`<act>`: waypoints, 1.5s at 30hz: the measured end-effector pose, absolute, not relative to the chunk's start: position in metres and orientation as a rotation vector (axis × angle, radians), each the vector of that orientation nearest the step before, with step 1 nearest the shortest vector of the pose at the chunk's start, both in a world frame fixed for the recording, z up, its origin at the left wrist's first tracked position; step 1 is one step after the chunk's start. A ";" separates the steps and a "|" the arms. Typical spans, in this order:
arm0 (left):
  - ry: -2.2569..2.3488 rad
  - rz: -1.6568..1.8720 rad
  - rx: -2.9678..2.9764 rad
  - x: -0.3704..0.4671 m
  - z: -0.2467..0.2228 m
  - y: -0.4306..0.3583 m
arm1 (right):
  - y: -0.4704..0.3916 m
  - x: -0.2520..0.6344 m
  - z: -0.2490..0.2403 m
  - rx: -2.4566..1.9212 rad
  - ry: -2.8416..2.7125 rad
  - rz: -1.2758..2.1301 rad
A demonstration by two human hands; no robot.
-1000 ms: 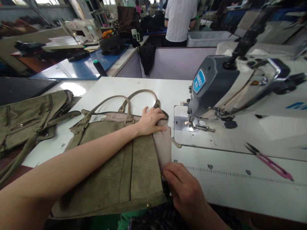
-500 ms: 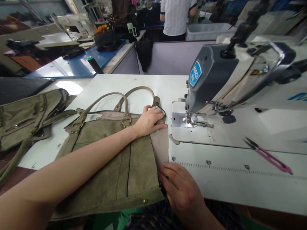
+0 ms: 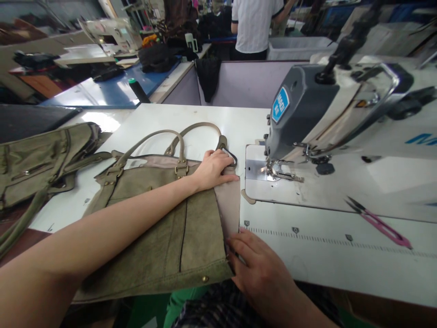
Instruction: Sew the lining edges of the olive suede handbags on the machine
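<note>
An olive-green handbag lies on the white sewing table, its two handles pointing away from me. Its beige lining sticks out along the right side. My left hand reaches across the bag and grips its upper right corner, fingers bent over the edge and thumb on the lining. At the lower right corner, my right hand pinches the lining's edge beside the outer panel. Its fingertips are partly hidden by the material.
Right of the bag stands a sewing machine, its needle plate bare. Pink-handled thread snips lie near a printed ruler. Another olive bag is at left. A person in a white top stands beyond the partition.
The view has shifted slightly. Both hands keep their places on the bag, with the right hand's fingers moving a little at the lining's edge.
</note>
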State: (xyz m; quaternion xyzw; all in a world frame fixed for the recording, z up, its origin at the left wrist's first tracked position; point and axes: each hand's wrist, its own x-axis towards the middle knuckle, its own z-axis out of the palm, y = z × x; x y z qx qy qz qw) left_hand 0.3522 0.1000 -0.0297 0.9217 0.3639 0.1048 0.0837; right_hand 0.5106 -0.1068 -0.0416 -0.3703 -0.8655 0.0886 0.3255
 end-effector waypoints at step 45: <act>1.055 0.368 2.781 0.443 -0.029 0.123 | -0.077 0.576 -0.045 -0.886 -2.214 0.226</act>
